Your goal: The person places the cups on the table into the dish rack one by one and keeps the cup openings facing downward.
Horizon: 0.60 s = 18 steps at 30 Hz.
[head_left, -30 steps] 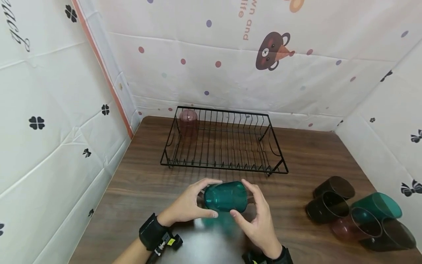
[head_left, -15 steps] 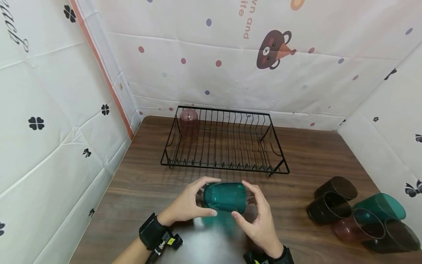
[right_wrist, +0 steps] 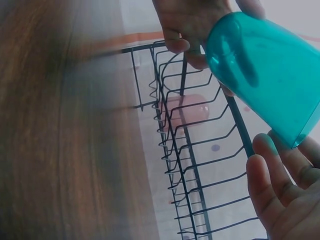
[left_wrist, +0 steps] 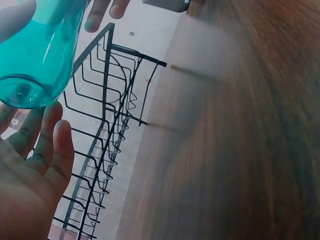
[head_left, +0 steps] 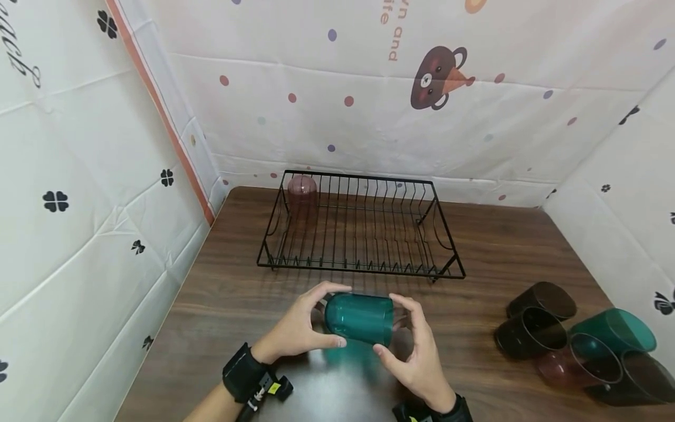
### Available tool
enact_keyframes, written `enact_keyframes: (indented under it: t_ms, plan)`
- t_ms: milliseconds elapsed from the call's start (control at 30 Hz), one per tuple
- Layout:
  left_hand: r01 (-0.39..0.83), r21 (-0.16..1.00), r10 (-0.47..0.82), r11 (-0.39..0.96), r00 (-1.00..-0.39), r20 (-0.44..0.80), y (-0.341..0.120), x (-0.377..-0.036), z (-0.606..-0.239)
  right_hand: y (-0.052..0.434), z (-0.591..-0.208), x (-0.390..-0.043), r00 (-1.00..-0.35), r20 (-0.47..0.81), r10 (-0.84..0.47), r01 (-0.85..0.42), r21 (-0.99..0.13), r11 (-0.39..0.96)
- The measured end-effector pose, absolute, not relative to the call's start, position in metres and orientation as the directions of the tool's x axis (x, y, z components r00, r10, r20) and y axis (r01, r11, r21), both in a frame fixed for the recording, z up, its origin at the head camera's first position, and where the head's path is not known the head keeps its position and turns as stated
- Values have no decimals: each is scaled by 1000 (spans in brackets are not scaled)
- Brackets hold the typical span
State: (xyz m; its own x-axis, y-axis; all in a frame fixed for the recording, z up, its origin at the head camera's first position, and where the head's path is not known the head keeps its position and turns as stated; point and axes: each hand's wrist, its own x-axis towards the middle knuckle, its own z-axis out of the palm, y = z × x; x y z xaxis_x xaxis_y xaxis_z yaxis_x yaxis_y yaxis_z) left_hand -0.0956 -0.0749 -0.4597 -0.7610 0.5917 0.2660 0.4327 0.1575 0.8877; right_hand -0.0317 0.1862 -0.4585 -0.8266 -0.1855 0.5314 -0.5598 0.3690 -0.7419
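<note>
A translucent teal cup [head_left: 360, 318] lies sideways in the air between both hands, above the wooden table. My left hand [head_left: 302, 328] holds its rounded base end, thumb below and fingers above. At the rim end my right hand [head_left: 416, 354] holds it by thumb and fingertips. In the left wrist view the base of the cup [left_wrist: 35, 60] faces the camera. The right wrist view shows the cup [right_wrist: 270, 75] tilted, with fingertips at its rim. Just beyond the hands stands a black wire dish rack [head_left: 364, 271].
A pink cup [head_left: 302, 196] stands upside down in the rack's back left corner. Several dark, pink and teal cups, among them a front pink cup [head_left: 556, 366] and a teal cup [head_left: 614, 329], cluster at the table's right. Printed cloth walls [head_left: 316, 70] enclose the table.
The cup's rim end has dipped slightly, and my right hand has shifted a little right and down with it. My left hand stays nearly in place. The head view has turned slightly.
</note>
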Motion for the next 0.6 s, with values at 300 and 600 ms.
enact_keyframes:
  t_ms: [300, 600]
  plan:
    - [470, 874, 599, 122, -737, 313, -76, -96, -459, 185, -459, -31, -813, 545, -206, -581, -736, 348]
    - [446, 892, 587, 67, -741, 326, -77, -97, -458, 186, -459, -31, -809, 538, -237, -587, -736, 336]
